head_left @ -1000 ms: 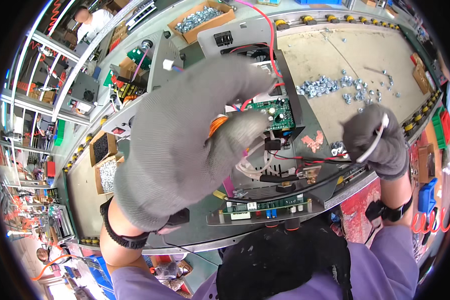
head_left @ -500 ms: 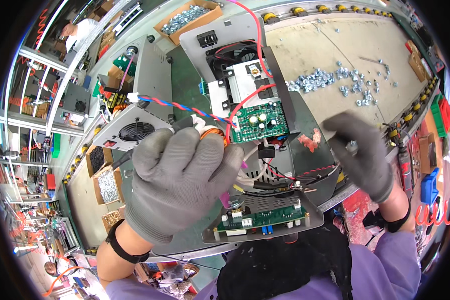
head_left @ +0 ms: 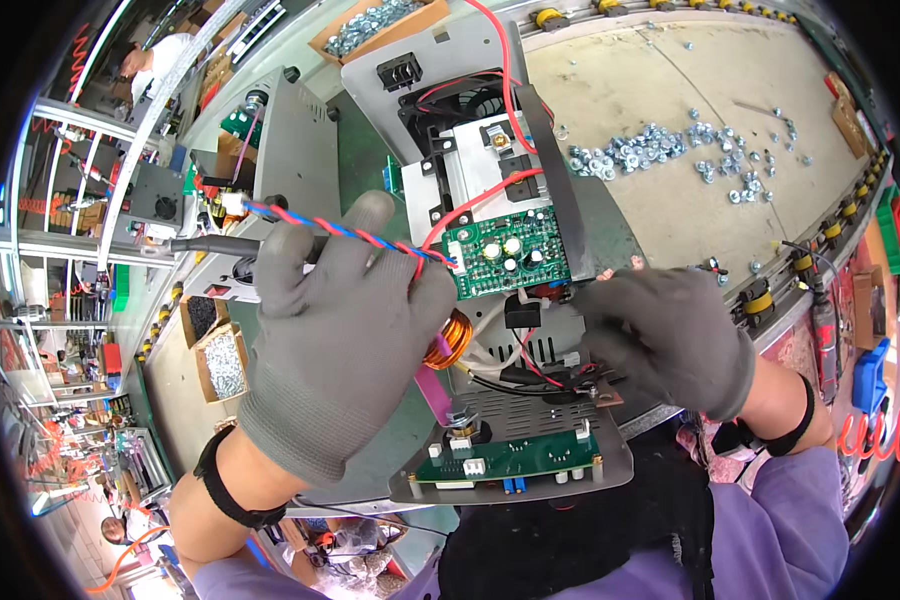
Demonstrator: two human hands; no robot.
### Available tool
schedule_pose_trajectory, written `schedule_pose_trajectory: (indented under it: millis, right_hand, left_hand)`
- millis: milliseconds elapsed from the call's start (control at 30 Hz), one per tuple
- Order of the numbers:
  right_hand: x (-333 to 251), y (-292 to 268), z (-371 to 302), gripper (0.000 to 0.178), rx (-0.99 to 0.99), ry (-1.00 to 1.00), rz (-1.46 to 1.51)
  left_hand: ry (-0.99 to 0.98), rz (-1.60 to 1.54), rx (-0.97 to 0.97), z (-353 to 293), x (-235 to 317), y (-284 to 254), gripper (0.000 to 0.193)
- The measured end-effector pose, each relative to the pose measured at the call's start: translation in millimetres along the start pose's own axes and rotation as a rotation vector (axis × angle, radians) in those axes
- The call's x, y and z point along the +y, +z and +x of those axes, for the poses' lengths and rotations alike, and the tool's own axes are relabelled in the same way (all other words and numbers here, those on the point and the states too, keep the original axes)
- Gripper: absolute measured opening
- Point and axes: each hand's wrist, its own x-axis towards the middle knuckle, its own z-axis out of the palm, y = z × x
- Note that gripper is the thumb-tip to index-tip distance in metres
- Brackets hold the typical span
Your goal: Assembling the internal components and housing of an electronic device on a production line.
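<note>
My left hand [head_left: 345, 350], in a grey glove, is left of an open metal device chassis [head_left: 490, 395]. Its fingers are curled around a black rod-like thing [head_left: 215, 245] that sticks out to the left. A twisted red and blue wire [head_left: 345, 232] with a white plug lies across these fingers. By the thumb sits a copper-wound coil [head_left: 455, 338], with a purple strip [head_left: 433, 397] below it. My gloved right hand [head_left: 675, 340] is at the chassis's right side, near the wires; its fingers are bent and smeared by motion. A green circuit board [head_left: 500, 250] lies between the hands.
Behind the board is a black fan [head_left: 470, 105]. Loose flange nuts or bolts [head_left: 645, 148] lie on the bench at the right. Cardboard boxes of fasteners [head_left: 220, 365] stand left, another box [head_left: 380, 28] at the back. A second grey chassis [head_left: 295, 150] stands at the left.
My right hand has moved left and nearer to the chassis. My left hand has shifted off the coil, which now shows more. The chassis has shifted slightly left, and the twisted wire lies over my left fingers.
</note>
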Motion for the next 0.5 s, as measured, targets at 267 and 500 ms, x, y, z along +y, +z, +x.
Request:
schedule_pose_trajectory:
  millis: [267, 500]
  right_hand:
    - [17.5, 24.8, 45.4, 0.05, 0.485, -0.358, 0.089]
    - [18.8, 34.8, 56.3, 0.044, 0.718, -0.464, 0.07]
  left_hand:
    - [-0.102, -0.168, 0.133, -18.3, -2.1, 1.5, 0.024]
    - [-0.135, -0.397, 0.19, -18.0, 10.0, 3.1, 0.029]
